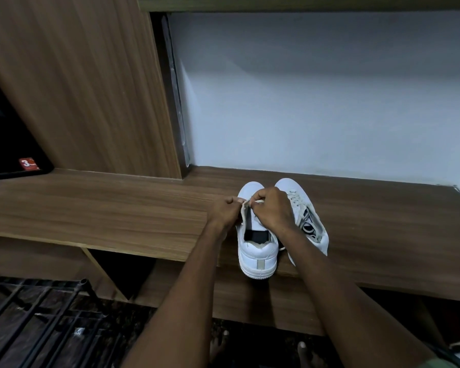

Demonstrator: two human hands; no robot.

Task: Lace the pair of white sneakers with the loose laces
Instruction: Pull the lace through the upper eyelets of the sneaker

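— Which way does the left sneaker [255, 248] lie?
— On the wooden shelf [117, 208], heel toward the person, toe away, beside the laced sneaker [306, 216].
— The hands?
— Both over its front eyelets: left hand [225, 211] pinches the flap edge, right hand [272, 211] pinches the lace [259, 202].

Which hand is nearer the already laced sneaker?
Right. The right hand works over the unlaced sneaker, directly beside the laced sneaker; the left hand is at the unlaced sneaker's far side.

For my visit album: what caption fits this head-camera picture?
Both hands, left and right, thread a lace through the left white sneaker beside its laced mate on a wooden shelf.
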